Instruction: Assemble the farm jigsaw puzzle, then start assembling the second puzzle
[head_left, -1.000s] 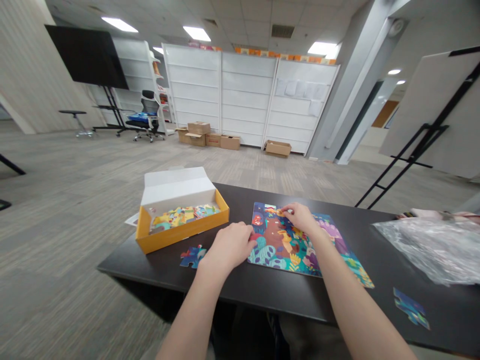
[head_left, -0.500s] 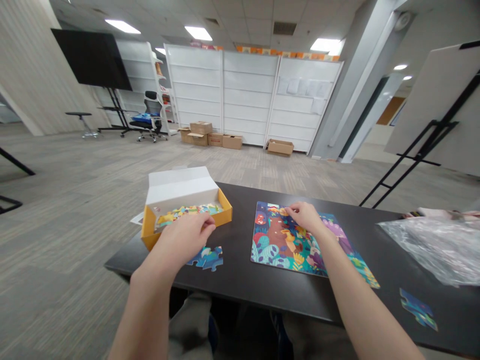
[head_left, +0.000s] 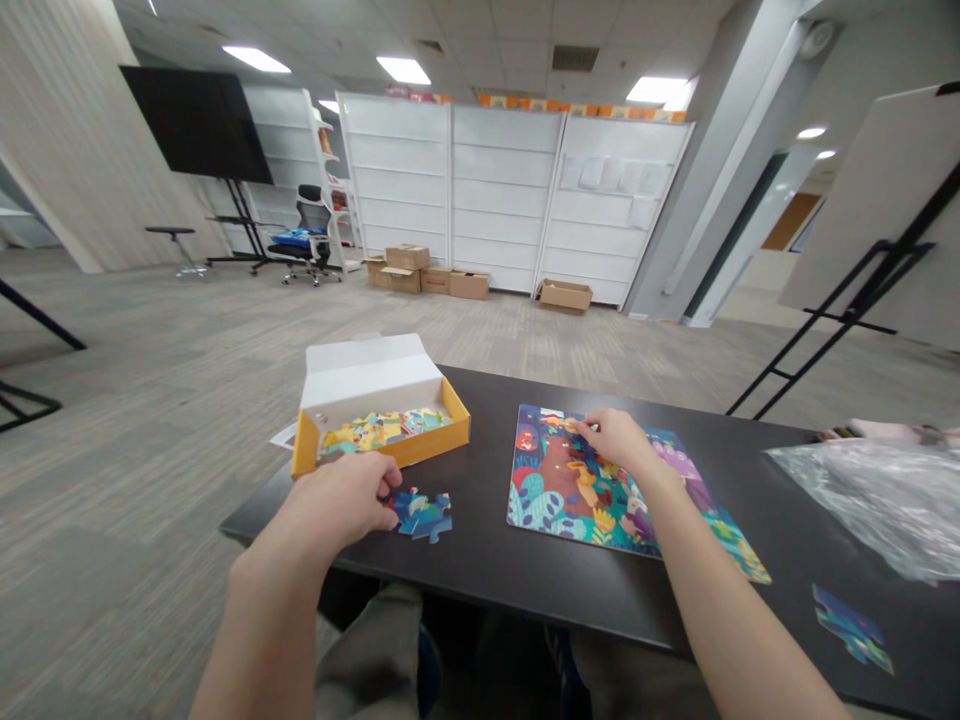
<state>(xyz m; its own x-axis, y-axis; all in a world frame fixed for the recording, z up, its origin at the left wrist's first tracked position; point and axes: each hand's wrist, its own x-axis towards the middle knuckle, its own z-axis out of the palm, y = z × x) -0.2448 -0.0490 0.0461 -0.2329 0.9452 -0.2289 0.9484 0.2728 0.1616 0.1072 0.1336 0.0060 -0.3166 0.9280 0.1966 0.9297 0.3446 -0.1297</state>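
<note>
My left hand is low over the table's left part, its curled fingertips at the left end of some joined blue puzzle pieces. Whether it grips one of them is too small to tell. Just behind it stands an open yellow box with a white lid, holding colourful puzzle pieces. My right hand rests over the upper middle of a colourful puzzle picture, thumb and fingers pinched near its top edge. Anything between those fingertips is hidden.
On the black table, a blue puzzle piece lies at the right front, with clear plastic wrapping behind it. A whiteboard stand is beyond the right side. Cardboard boxes sit by far white shelves.
My left hand has moved down and left, from in front of the box to the joined blue pieces, uncovering more of the box. My right hand has stayed over the puzzle picture.
</note>
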